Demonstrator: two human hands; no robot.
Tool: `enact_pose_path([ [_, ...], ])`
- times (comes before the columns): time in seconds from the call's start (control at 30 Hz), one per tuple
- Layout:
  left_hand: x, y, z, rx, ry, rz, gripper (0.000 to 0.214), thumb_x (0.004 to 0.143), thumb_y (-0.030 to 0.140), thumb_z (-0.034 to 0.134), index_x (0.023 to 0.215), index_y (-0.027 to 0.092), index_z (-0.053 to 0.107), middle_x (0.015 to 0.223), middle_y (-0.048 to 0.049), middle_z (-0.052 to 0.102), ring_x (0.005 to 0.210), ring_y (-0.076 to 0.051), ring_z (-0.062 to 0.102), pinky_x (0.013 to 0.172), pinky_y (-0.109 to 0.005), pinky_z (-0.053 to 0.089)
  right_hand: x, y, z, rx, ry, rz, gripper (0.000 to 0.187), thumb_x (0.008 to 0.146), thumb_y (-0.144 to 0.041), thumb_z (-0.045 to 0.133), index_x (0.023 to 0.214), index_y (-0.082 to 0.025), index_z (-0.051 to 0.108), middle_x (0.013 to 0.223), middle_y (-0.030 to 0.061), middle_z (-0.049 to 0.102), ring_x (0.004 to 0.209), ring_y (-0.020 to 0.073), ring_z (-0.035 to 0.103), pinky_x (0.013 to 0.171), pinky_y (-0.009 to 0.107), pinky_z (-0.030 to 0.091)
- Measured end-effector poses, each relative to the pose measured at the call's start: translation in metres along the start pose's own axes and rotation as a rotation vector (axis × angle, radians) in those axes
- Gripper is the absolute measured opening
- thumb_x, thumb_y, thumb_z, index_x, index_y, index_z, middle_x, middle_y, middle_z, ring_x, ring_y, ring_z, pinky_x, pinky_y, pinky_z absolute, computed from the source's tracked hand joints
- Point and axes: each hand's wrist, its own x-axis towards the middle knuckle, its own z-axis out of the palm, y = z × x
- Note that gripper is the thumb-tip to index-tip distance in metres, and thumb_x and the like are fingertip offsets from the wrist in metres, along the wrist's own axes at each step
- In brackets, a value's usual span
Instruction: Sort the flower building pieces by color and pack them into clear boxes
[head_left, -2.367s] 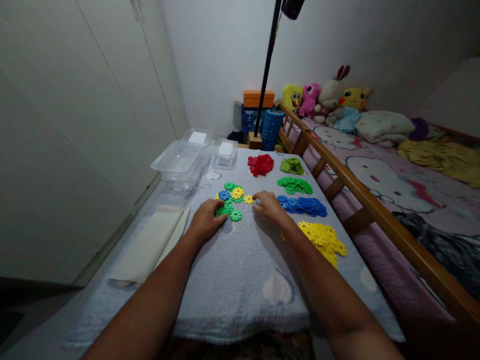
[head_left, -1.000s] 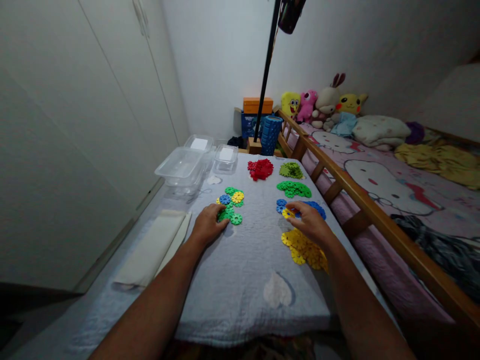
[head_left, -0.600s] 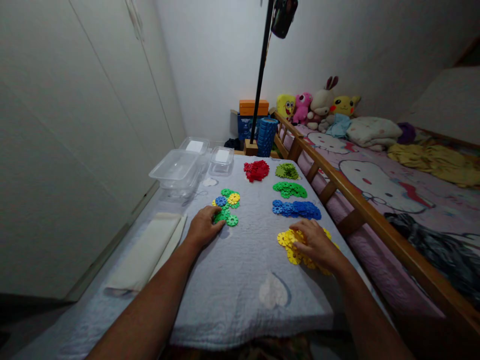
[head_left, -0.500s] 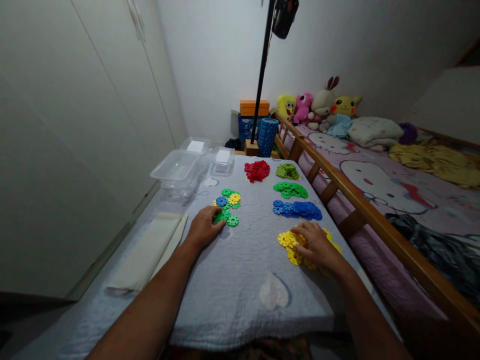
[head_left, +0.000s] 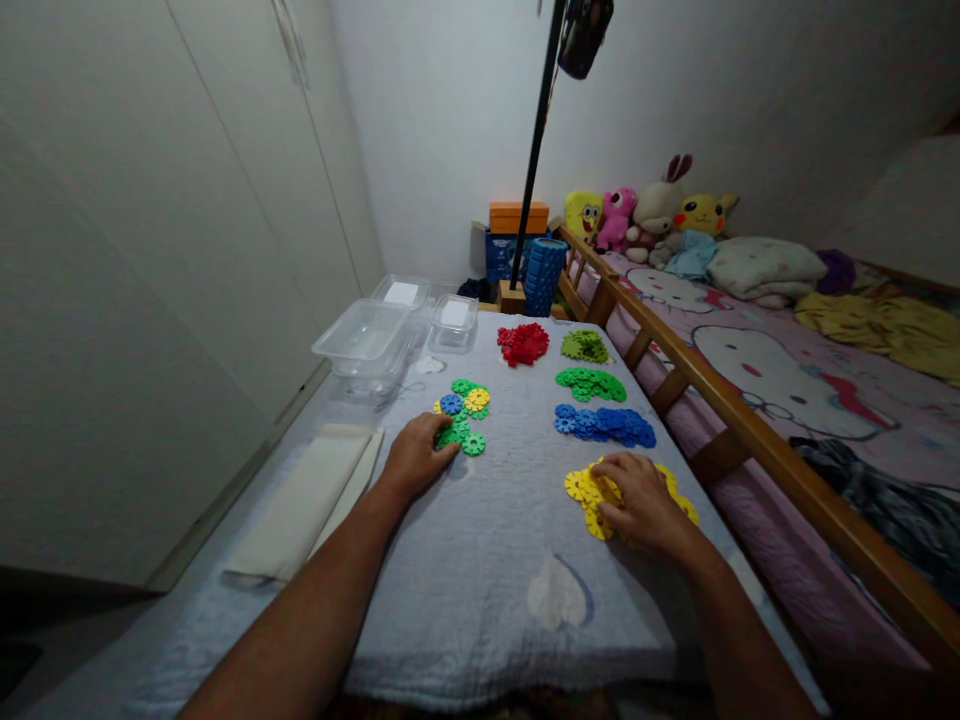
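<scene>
Flat plastic gear-shaped discs lie on a pale blue quilt [head_left: 487, 560]. My left hand [head_left: 416, 456] rests with curled fingers on the near edge of a mixed cluster of green, yellow and blue discs [head_left: 465, 415]. My right hand [head_left: 637, 495] lies palm down, fingers spread, on the yellow pile [head_left: 589, 490]. Beyond it are sorted piles: blue [head_left: 606, 424], green [head_left: 591, 383], light green [head_left: 584, 346] and red [head_left: 523, 343].
Clear plastic containers [head_left: 367, 340] and two smaller lidded ones [head_left: 454, 323] stand at the far left. A folded cream cloth [head_left: 304, 500] lies at the left. A wooden bed rail [head_left: 750, 430] runs along the right, and a black pole [head_left: 534, 150] rises at the back.
My right hand took a yellow disc from beside the mixed cluster, carried it right over the blue pile, and came down on the yellow pile. My left hand stayed put.
</scene>
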Motion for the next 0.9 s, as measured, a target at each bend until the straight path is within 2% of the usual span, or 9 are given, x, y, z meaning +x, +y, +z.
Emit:
enact_pose_path([
  [0.13,0.0,0.001,-0.001,0.015,-0.012,0.006,0.032,0.077,0.034,0.071,0.106,0.021,0.068,0.108,-0.0089,0.072,0.101,-0.026,0.066,0.092,-0.041,0.053,0.003,-0.003,-0.001,0.019,-0.004,-0.026,0.038,0.079,-0.021,0.065,0.117,-0.022,0.072,0.127,0.0114,0.065,0.12,0.0316,0.053,0.107,0.05,0.04],
  [0.23,0.0,0.001,-0.001,0.024,-0.018,0.015,0.032,0.078,0.034,0.07,0.107,0.021,0.068,0.109,-0.0091,0.071,0.103,-0.027,0.065,0.094,-0.042,0.052,0.012,-0.019,-0.003,0.058,0.028,-0.068,0.035,0.081,-0.022,0.067,0.116,-0.022,0.072,0.127,0.0112,0.065,0.121,0.0311,0.053,0.107,0.049,0.041],
  [0.33,0.001,0.002,-0.001,0.034,-0.02,0.024,0.032,0.078,0.035,0.07,0.108,0.021,0.068,0.108,-0.0091,0.071,0.104,-0.027,0.065,0.095,-0.042,0.052,0.034,-0.05,0.002,0.112,0.064,-0.115,0.034,0.083,-0.021,0.067,0.117,-0.022,0.07,0.125,0.0112,0.066,0.121,0.0301,0.054,0.107,0.047,0.041],
  [0.47,0.0,0.002,-0.001,0.051,-0.018,0.023,0.033,0.078,0.033,0.072,0.109,0.021,0.068,0.109,-0.0089,0.071,0.104,-0.028,0.065,0.094,-0.042,0.052,0.069,-0.102,0.024,0.164,0.054,-0.18,0.037,0.086,-0.023,0.068,0.123,-0.021,0.067,0.129,0.0123,0.066,0.122,0.0299,0.054,0.105,0.045,0.042],
  [0.57,0.0,0.001,-0.001,0.037,-0.014,0.03,0.033,0.078,0.032,0.072,0.109,0.022,0.068,0.109,-0.0088,0.071,0.105,-0.028,0.066,0.095,-0.042,0.052,0.086,-0.129,0.045,0.177,0.066,-0.123,0.046,0.087,-0.028,0.068,0.132,-0.02,0.061,0.135,0.014,0.063,0.125,0.0319,0.051,0.105,0.045,0.042],
  [0.7,0.0,0.002,-0.001,0.03,-0.018,0.033,0.033,0.078,0.031,0.072,0.11,0.021,0.068,0.109,-0.0092,0.071,0.106,-0.028,0.066,0.097,-0.043,0.053,0.092,-0.138,0.061,0.17,0.075,-0.081,0.042,0.089,-0.032,0.067,0.129,-0.02,0.062,0.133,0.0133,0.063,0.123,0.0323,0.051,0.104,0.045,0.041],
  [0.83,0.0,0.003,0.0,0.033,-0.019,0.029,0.036,0.078,0.03,0.072,0.112,0.02,0.067,0.11,-0.0104,0.071,0.108,-0.029,0.065,0.098,-0.044,0.052,0.093,-0.134,0.062,0.18,0.067,-0.056,0.026,0.091,-0.025,0.063,0.116,-0.021,0.069,0.124,0.0107,0.067,0.118,0.03,0.053,0.102,0.043,0.041],
  [0.9,0.0,0.004,-0.001,0.026,-0.016,0.032,0.036,0.078,0.03,0.072,0.112,0.02,0.067,0.11,-0.01,0.07,0.108,-0.028,0.065,0.097,-0.044,0.053,0.094,-0.134,0.062,0.211,0.083,-0.034,0.028,0.092,-0.024,0.062,0.118,-0.02,0.07,0.122,0.0108,0.068,0.117,0.0291,0.054,0.103,0.041,0.04],
])
